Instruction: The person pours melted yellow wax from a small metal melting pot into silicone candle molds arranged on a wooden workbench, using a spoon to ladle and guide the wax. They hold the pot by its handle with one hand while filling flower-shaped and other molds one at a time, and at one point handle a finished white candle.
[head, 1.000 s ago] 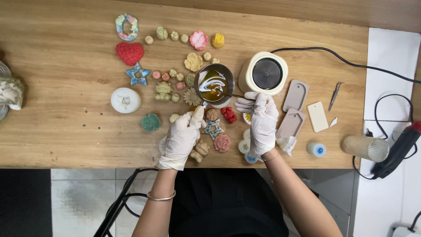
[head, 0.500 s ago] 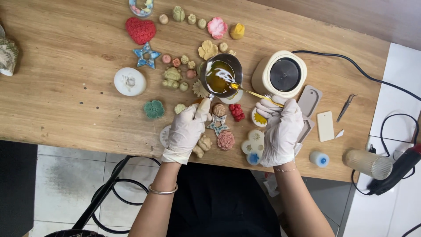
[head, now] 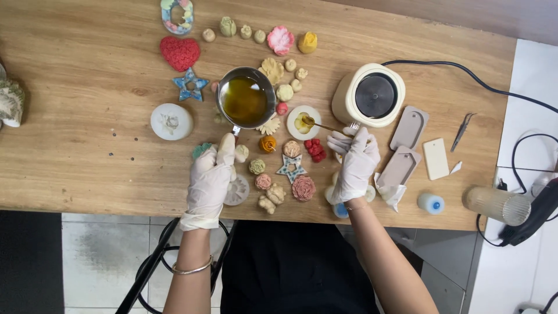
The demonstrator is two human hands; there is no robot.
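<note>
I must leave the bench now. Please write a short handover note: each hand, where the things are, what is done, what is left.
Left hand, gloved, grips the handle of the small metal pot of yellow liquid, which stands on the wooden table.
Right hand, gloved, holds a thin metal spoon with its tip over the round white mould.
Done: some yellow liquid lies in that mould.
Left: the mould is not full; the pot holds plenty.
</note>
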